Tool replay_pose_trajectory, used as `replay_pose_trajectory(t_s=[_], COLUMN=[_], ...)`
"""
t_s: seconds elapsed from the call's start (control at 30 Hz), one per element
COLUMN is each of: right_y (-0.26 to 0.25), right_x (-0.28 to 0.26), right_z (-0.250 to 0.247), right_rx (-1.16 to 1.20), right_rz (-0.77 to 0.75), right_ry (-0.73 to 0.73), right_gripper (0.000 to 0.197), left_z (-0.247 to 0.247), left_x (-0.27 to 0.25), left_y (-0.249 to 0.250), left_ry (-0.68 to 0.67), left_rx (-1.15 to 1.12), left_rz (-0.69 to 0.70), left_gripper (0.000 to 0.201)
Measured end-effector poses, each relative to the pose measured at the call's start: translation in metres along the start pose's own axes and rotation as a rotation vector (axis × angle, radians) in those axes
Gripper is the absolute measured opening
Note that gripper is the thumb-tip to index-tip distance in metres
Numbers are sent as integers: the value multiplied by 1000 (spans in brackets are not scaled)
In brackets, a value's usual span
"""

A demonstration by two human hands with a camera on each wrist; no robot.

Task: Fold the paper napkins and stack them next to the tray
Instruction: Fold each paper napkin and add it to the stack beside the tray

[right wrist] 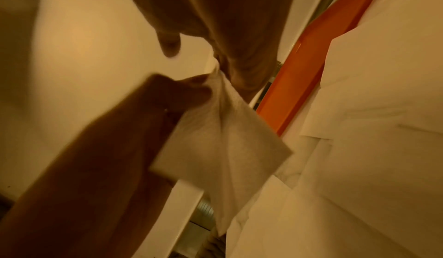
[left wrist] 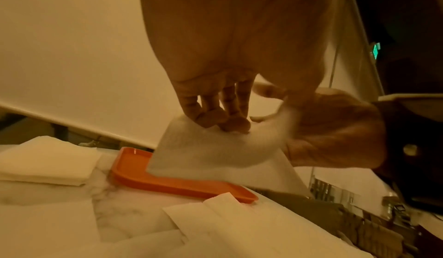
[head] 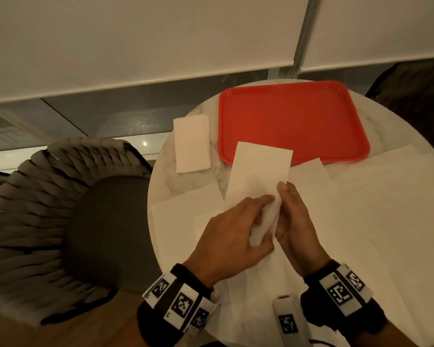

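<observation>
Nearest the viewer, loose unfolded napkins (head: 376, 221) are spread flat over the near and right parts of the round marble surface (head: 186, 181), apparently laid out as the supply still to be worked through.

Just above them, a single napkin (head: 258, 171) is held up off the surface between both hands. The left hand (head: 233, 234) is curled onto its near end, with the fingertips (left wrist: 230, 123) bunching the paper against the thumb; the right hand (head: 296, 226) is pinching the same end from the other side, thumb on top. The sheet is seen as a long strip, so it appears to be folded once already, and its far end hangs over the near rim of the tray. The two-handed grip at one end is judged to serve the next fold: the corners are brought together there so the edges can be matched before the crease is pressed. Because the paper is thin and limp, a loose grip could let the layers slide apart.

Farther off, the red tray (head: 293, 121) lies bare on the far side of the surface. Just beside its left edge, not touching it, a small stack of folded napkins (head: 192, 144) is kept, marking the place where the held one is meant to go.
</observation>
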State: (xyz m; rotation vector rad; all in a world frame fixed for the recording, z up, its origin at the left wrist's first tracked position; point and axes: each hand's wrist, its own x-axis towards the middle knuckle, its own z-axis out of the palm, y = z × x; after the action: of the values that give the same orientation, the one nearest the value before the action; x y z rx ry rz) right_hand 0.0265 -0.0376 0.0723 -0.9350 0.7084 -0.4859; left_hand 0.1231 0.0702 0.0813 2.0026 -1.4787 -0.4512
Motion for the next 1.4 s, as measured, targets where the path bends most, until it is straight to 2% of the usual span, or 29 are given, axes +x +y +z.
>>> replay_pose_trajectory(t_s=[0.03, 0.1, 0.17, 0.2, 0.27, 0.33, 0.37, 0.43, 0.57, 0.7, 0.83, 0.9, 1.0, 1.2, 1.4], right_y=[3, 8, 11, 12, 16, 21, 24, 29, 47, 75, 102, 109, 112, 111, 111], right_x=[0, 3, 6, 9, 14, 21, 25, 33, 54, 67, 74, 76, 79, 81, 80], right_z=[-1, -2, 0, 2, 8, 16, 21, 30, 43, 45, 41, 41, 41, 40, 43], right_rx=[-65, -110, -71, -70, -111, -150, -172, -236, -488, -844, -1145, -1225, -1284, -1286, -1300], right_rz=[-27, -47, -22, -8, 8, 20, 25, 44, 13, 8, -10, -4, 17, 28, 50], right_ry=[23, 56, 54, 52, 56, 51, 45, 34, 51, 42, 43, 62, 69, 67, 36], right_gripper=[40, 31, 33, 33, 32, 30, 29, 25, 14, 18, 31, 35, 37, 38, 40], left_z=[-1, -8, -15, -19, -25, -30, -33, -42, -64, -81, -84, -80, -72, -60, -56], left_x=[-1, -3, 0, 4, 11, 16, 19, 28, 66, 115, 155, 168, 173, 166, 161], left_y=[1, -3, -17, -26, -46, -62, -70, -90, -148, -219, -261, -270, -273, -280, -273], left_ry=[14, 175, 394, 425, 277, 132, 120, 191, 331, 415, 382, 365, 391, 385, 354], left_rx=[-31, -154, -298, -379, -577, -688, -709, -730, -783, -700, -525, -359, -217, -188, -213], left_rz=[24, 33, -135, -282, -531, -563, -540, -525, -645, -753, -801, -817, -859, -875, -818], left_gripper=[55, 39, 28, 27, 22, 16, 15, 11, 9, 12, 6, 21, 28, 33, 29])
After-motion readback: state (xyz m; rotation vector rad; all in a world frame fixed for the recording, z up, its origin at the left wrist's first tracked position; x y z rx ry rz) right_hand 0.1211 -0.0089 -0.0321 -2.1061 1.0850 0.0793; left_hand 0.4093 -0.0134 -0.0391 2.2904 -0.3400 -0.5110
